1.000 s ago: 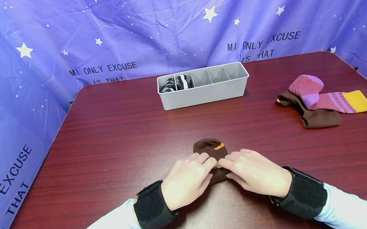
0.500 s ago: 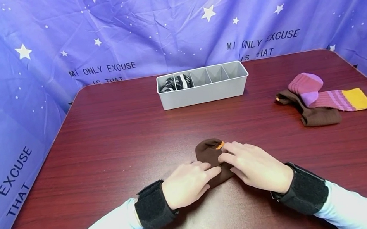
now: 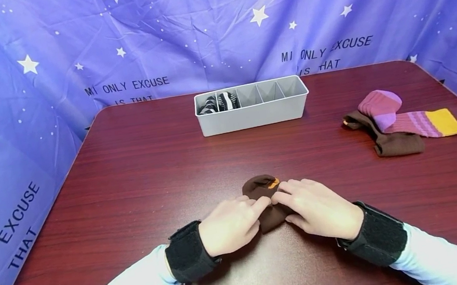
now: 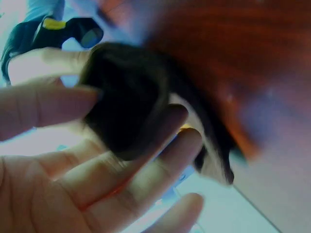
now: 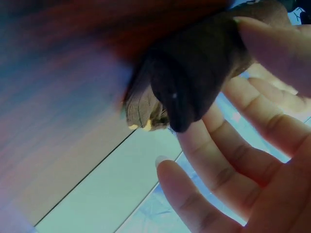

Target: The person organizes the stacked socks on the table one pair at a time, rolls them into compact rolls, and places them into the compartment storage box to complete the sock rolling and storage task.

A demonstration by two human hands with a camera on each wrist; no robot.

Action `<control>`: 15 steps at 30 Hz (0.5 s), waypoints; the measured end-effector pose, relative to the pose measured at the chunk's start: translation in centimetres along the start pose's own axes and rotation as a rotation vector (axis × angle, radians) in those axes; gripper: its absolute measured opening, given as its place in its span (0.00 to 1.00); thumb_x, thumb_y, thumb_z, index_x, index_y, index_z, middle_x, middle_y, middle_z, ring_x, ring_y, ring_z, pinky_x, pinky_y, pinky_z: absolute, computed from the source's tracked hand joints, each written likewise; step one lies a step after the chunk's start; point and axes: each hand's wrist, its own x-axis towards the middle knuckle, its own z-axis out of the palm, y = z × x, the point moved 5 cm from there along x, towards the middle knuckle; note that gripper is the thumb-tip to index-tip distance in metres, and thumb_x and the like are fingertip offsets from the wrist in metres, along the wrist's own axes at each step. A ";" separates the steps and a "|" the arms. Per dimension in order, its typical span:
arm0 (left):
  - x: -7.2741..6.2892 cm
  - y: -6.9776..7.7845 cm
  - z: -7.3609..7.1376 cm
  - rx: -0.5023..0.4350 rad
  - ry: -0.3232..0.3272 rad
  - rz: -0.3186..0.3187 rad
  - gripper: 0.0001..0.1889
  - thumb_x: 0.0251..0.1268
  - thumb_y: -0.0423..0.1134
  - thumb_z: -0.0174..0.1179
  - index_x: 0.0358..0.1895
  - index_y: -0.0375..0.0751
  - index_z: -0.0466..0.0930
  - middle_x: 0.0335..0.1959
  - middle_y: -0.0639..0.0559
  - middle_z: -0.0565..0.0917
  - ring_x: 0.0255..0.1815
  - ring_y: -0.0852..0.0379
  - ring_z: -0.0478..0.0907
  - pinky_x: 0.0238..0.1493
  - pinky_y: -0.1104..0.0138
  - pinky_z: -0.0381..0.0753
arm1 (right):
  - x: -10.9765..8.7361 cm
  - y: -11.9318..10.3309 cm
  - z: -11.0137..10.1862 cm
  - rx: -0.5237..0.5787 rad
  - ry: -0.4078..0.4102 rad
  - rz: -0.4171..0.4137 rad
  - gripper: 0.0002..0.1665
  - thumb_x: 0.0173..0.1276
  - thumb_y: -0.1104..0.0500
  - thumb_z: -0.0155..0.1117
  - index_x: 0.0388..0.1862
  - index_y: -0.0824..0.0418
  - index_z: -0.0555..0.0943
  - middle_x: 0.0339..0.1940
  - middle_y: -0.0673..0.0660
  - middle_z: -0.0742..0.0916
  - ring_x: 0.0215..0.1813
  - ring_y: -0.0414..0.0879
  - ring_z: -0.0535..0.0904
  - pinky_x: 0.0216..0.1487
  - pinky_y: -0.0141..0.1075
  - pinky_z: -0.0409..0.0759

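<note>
Table (image 3: 129,185) near edge is close behind both wrists. Brown sock (image 3: 261,187) at centre-front is pinched by left hand (image 3: 229,225) and right hand (image 3: 319,210). Grey organizer (image 3: 251,115) is set well beyond; loose socks (image 3: 401,125) are well apart, right.

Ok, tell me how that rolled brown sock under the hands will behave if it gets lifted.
The brown sock is probably soft and floppy: it bunches under both hands. The roll may loosen once the left hand and right hand let go. It is likely light and unlikely to slip.
</note>
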 end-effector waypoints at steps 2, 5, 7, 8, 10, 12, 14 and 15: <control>-0.1 -0.1 -0.2 -0.024 0.001 -0.009 0.19 0.45 0.39 0.56 0.44 0.45 0.68 0.33 0.57 0.77 0.34 0.60 0.75 0.30 0.67 0.74 | -0.1 0.0 0.1 0.003 -0.010 0.006 0.22 0.40 0.57 0.68 0.38 0.53 0.74 0.33 0.47 0.77 0.32 0.42 0.73 0.33 0.35 0.70; 0.0 -0.1 -0.6 -0.021 0.029 -0.007 0.24 0.41 0.45 0.60 0.47 0.46 0.69 0.38 0.56 0.75 0.38 0.60 0.73 0.32 0.67 0.75 | 0.0 0.0 0.2 -0.003 -0.017 0.007 0.20 0.42 0.59 0.67 0.38 0.54 0.74 0.33 0.47 0.78 0.31 0.42 0.73 0.33 0.35 0.70; 0.0 0.0 -0.6 -0.007 0.044 -0.016 0.25 0.40 0.49 0.62 0.45 0.47 0.70 0.38 0.56 0.74 0.37 0.60 0.73 0.32 0.67 0.74 | 0.1 0.0 0.2 -0.007 -0.016 0.005 0.18 0.44 0.59 0.66 0.37 0.54 0.74 0.32 0.47 0.78 0.31 0.42 0.73 0.33 0.35 0.69; 0.1 0.0 -0.5 0.005 0.049 -0.022 0.24 0.39 0.50 0.62 0.44 0.47 0.70 0.37 0.57 0.74 0.36 0.60 0.73 0.31 0.67 0.74 | 0.1 -0.1 0.2 -0.008 -0.014 0.002 0.17 0.44 0.60 0.65 0.36 0.55 0.74 0.31 0.47 0.78 0.30 0.42 0.73 0.32 0.35 0.69; 0.2 0.0 -0.3 0.022 0.056 -0.039 0.21 0.41 0.50 0.62 0.40 0.48 0.71 0.34 0.57 0.75 0.33 0.60 0.73 0.29 0.67 0.73 | 0.1 -0.2 0.2 0.003 -0.012 -0.004 0.14 0.46 0.61 0.63 0.35 0.54 0.74 0.29 0.46 0.78 0.29 0.40 0.72 0.30 0.34 0.68; 0.2 -0.1 -0.2 0.033 0.059 -0.054 0.16 0.43 0.49 0.61 0.36 0.48 0.71 0.31 0.58 0.77 0.30 0.59 0.74 0.27 0.67 0.72 | 0.0 -0.4 0.2 0.027 -0.006 -0.008 0.12 0.48 0.62 0.61 0.34 0.54 0.74 0.27 0.45 0.78 0.29 0.38 0.72 0.29 0.32 0.67; 0.2 -0.1 -0.1 0.037 0.066 -0.058 0.12 0.45 0.45 0.60 0.34 0.48 0.71 0.28 0.59 0.78 0.28 0.59 0.74 0.26 0.67 0.72 | -0.1 -0.5 0.2 0.048 0.002 -0.010 0.10 0.50 0.62 0.60 0.33 0.53 0.74 0.25 0.44 0.78 0.27 0.37 0.71 0.29 0.31 0.67; 0.2 0.0 -0.2 0.039 0.070 -0.059 0.11 0.46 0.44 0.59 0.34 0.48 0.71 0.26 0.59 0.78 0.27 0.59 0.75 0.26 0.67 0.71 | -0.1 -0.6 0.1 0.058 0.008 -0.011 0.09 0.52 0.61 0.59 0.34 0.53 0.75 0.25 0.43 0.78 0.27 0.36 0.71 0.29 0.30 0.66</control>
